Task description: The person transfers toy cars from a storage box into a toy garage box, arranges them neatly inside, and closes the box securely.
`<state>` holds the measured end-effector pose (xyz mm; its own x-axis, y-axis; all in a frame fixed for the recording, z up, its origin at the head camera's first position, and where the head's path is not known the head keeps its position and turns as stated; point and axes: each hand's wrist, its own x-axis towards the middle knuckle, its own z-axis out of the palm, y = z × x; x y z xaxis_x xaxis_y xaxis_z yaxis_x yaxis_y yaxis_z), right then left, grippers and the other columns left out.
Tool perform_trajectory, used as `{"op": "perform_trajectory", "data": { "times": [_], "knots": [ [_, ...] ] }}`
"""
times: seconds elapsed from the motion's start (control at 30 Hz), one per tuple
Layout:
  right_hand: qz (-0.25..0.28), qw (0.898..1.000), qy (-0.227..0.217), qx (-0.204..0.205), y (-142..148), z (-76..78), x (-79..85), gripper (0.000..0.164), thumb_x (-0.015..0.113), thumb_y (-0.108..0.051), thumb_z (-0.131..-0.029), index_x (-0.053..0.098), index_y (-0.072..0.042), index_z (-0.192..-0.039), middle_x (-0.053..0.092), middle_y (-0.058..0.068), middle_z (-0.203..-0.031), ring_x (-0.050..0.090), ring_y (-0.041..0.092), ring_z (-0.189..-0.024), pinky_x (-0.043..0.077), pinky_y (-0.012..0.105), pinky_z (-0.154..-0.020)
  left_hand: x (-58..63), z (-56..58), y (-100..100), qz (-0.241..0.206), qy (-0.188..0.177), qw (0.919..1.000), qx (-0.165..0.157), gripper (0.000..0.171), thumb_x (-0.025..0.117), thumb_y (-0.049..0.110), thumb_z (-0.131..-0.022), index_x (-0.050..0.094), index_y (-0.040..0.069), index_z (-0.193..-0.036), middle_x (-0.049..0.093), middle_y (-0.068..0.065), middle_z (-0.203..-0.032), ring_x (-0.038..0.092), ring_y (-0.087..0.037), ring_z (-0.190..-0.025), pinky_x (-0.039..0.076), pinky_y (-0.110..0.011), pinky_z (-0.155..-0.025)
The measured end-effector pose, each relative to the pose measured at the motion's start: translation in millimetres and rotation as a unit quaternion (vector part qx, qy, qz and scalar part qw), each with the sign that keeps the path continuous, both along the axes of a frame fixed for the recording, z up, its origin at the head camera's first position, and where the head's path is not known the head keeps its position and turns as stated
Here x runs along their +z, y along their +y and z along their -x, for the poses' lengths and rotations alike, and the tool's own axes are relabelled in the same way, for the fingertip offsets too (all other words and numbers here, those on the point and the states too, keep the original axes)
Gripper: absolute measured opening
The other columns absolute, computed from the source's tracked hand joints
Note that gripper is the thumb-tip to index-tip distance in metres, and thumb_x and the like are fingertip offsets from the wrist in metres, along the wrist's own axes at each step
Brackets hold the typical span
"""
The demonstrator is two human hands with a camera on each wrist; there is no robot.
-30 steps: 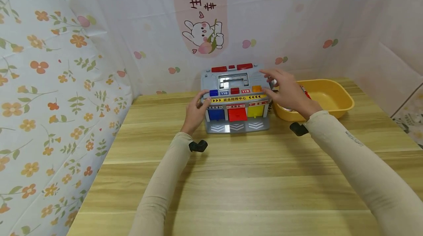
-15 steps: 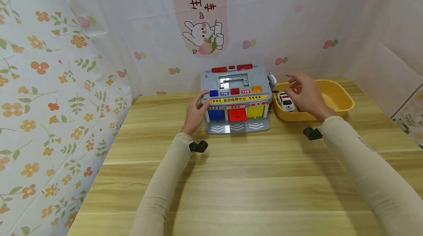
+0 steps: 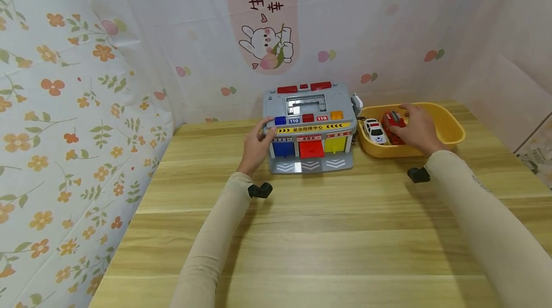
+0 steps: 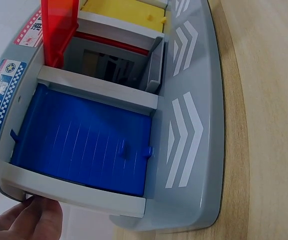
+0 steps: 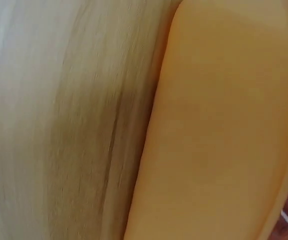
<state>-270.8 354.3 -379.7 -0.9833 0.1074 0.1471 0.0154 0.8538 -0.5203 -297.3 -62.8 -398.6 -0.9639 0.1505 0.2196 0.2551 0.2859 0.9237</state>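
A grey toy garage (image 3: 309, 164) stands at the back of the table. My left hand (image 3: 255, 147) grips its left end, thumb at the front corner; curled fingers (image 4: 43, 220) show beside the blue door (image 4: 83, 140) in the left wrist view. That door and the yellow door (image 3: 334, 144) are lowered, while the red door (image 4: 58, 30) is swung up. My right hand (image 3: 417, 128) reaches over the yellow basin (image 3: 453, 126), thumb and fingers apart, right beside a red toy fire truck (image 3: 391, 123). A white toy police car (image 3: 374, 131) lies left of the truck.
The basin's outer wall (image 5: 209, 120) fills much of the right wrist view. A white-and-grey piece (image 3: 357, 104) juts from the garage's right side, close to the basin. A printed cloth (image 3: 207, 49) hangs behind the wooden table (image 3: 302, 231).
My right hand has moved right, from the garage's right end to over the basin, uncovering the police car and fire truck. The left hand stays at the garage's left end.
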Motion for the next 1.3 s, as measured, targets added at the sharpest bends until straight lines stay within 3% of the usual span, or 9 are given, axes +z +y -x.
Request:
{"op": "perform_trajectory", "data": {
  "times": [0.2,0.37,0.6,0.73,0.83,1.07,1.3],
  "knots": [
    [-0.023,0.997,-0.074,-0.01,7.3,3.8,-5.3,0.08,0.071,-0.019,-0.088,0.027,0.012,-0.148,0.033,0.042,-0.138,0.03,0.055,-0.123,0.033,0.07,-0.108,1.1,-0.3,-0.8,-0.008,-0.01,0.9999,-0.004,0.034,0.056,0.04,-0.101,0.057,0.034,-0.135,0.052,-0.004,-0.147,0.058,-0.03,-0.132,0.052,-0.05,-0.103],
    [-0.044,0.992,-0.119,-0.003,10.8,5.1,-8.0,0.086,0.069,-0.025,-0.09,0.02,0.014,-0.148,0.035,0.044,-0.135,0.038,0.057,-0.119,0.037,0.069,-0.107,2.3,-0.3,0.1,-0.009,-0.009,0.9999,-0.006,0.035,0.056,0.04,-0.101,0.057,0.034,-0.135,0.051,-0.004,-0.149,0.057,-0.032,-0.134,0.052,-0.05,-0.103],
    [-0.034,0.987,-0.154,-0.009,11.9,6.6,-8.1,0.084,0.063,-0.03,-0.094,0.016,0.014,-0.148,0.037,0.043,-0.136,0.042,0.057,-0.119,0.038,0.067,-0.107,3.0,-1.0,1.0,-0.006,-0.009,0.9999,-0.003,0.035,0.055,0.04,-0.101,0.056,0.034,-0.136,0.049,-0.002,-0.151,0.056,-0.032,-0.134,0.052,-0.05,-0.104],
    [-0.039,0.986,-0.159,-0.013,12.9,7.6,-8.5,0.082,0.062,-0.031,-0.095,0.019,0.016,-0.147,0.039,0.043,-0.134,0.043,0.056,-0.116,0.04,0.067,-0.106,2.9,-0.6,1.4,-0.009,-0.012,0.9999,-0.005,0.035,0.055,0.04,-0.101,0.056,0.034,-0.136,0.052,-0.004,-0.147,0.059,-0.032,-0.131,0.053,-0.05,-0.101],
    [-0.059,0.987,-0.148,-0.013,12.8,8.2,-8.5,0.077,0.062,-0.032,-0.094,0.029,0.018,-0.141,0.044,0.042,-0.129,0.046,0.054,-0.11,0.043,0.065,-0.102,2.4,-0.2,1.0,-0.007,-0.012,0.9999,-0.001,0.034,0.055,0.04,-0.101,0.057,0.034,-0.135,0.053,-0.004,-0.147,0.059,-0.031,-0.13,0.053,-0.05,-0.101],
    [-0.085,0.987,-0.128,-0.034,12.5,6.5,-7.3,0.058,0.063,-0.034,-0.092,0.054,0.019,-0.114,0.059,0.035,-0.108,0.052,0.041,-0.086,0.049,0.048,-0.075,2.5,-0.6,0.3,-0.014,-0.008,0.9999,-0.005,0.034,0.056,0.04,-0.101,0.057,0.035,-0.135,0.054,-0.005,-0.144,0.063,-0.03,-0.126,0.054,-0.05,-0.099],
    [-0.089,0.987,-0.124,-0.045,12.8,3.8,-3.5,0.052,0.063,-0.028,-0.093,0.055,0.017,-0.117,0.059,0.034,-0.108,0.051,0.042,-0.089,0.048,0.049,-0.076,2.8,-1.2,0.1,-0.012,-0.011,0.9999,-0.003,0.034,0.056,0.041,-0.101,0.057,0.035,-0.134,0.051,-0.003,-0.149,0.056,-0.031,-0.134,0.05,-0.05,-0.106]
  ]
}}
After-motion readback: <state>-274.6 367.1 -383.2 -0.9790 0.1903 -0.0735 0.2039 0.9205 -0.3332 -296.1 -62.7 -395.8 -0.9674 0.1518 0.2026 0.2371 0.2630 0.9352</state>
